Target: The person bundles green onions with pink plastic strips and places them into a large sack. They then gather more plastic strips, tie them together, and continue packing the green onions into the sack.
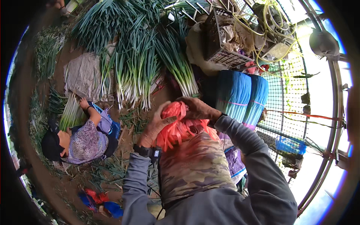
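A loose bundle of red plastic strips is gathered in front of my camouflage-patterned lap or apron. My left hand grips its left side, with the thumb across the strips. From the right, my right hand closes on its upper part, with the fingertips partly hidden by the strips. Just beyond my hands lies a bunch of long green onions, its white ends toward me. More green onions are laid side by side to the left of that bunch, leaves pointing away.
At the left a co-worker holds a bunch of green onions beside a grey sack. Blue-wrapped bundles stand at my right, by a mesh fence. A black crate sits at the far right. Leaf scraps litter the ground.
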`<move>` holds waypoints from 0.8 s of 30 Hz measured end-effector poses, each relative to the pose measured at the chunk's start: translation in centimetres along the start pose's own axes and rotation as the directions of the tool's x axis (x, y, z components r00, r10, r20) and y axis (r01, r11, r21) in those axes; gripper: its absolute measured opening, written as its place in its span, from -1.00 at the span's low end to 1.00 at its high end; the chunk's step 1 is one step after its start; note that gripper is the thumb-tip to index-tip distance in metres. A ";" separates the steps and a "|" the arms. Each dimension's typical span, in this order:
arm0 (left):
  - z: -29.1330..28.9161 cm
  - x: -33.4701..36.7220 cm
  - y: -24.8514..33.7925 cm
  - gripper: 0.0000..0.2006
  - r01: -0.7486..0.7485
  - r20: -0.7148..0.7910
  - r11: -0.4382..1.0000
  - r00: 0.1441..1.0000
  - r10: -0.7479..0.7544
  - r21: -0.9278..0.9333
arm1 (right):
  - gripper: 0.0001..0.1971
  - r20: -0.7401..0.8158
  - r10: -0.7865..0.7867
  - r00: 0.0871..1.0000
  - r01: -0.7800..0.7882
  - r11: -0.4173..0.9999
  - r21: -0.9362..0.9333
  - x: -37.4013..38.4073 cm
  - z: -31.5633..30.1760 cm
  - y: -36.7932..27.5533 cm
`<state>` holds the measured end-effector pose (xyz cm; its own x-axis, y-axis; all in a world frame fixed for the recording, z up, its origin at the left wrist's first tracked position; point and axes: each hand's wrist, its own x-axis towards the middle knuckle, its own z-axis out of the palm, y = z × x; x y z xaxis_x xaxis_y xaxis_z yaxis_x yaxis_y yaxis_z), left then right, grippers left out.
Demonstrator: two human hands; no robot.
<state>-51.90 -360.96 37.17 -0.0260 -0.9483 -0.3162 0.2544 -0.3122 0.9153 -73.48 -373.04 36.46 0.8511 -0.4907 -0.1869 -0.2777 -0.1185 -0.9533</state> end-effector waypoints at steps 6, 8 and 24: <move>3.9 5.6 -0.8 -0.16 0.144 0.016 0.963 0.989 -0.144 -0.227 | -0.34 -0.363 0.178 0.915 -0.010 0.908 0.419 3.0 -4.6 -1.6; 7.0 8.1 -1.3 -0.15 0.132 -0.067 0.872 0.981 -0.184 -0.471 | -0.34 -0.502 0.194 0.843 0.000 0.933 0.361 4.1 -5.3 0.9; 10.0 24.6 -1.0 -0.37 0.192 -0.169 0.951 0.957 -0.236 -0.240 | 0.24 -0.133 0.265 0.955 -0.072 0.641 0.764 4.2 -19.7 5.4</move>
<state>-62.43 -384.51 30.98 0.0786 -0.8241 -0.5610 0.4693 -0.4659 0.7501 -80.20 -392.72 35.23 0.6798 -0.6147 -0.3999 0.1012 0.6188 -0.7790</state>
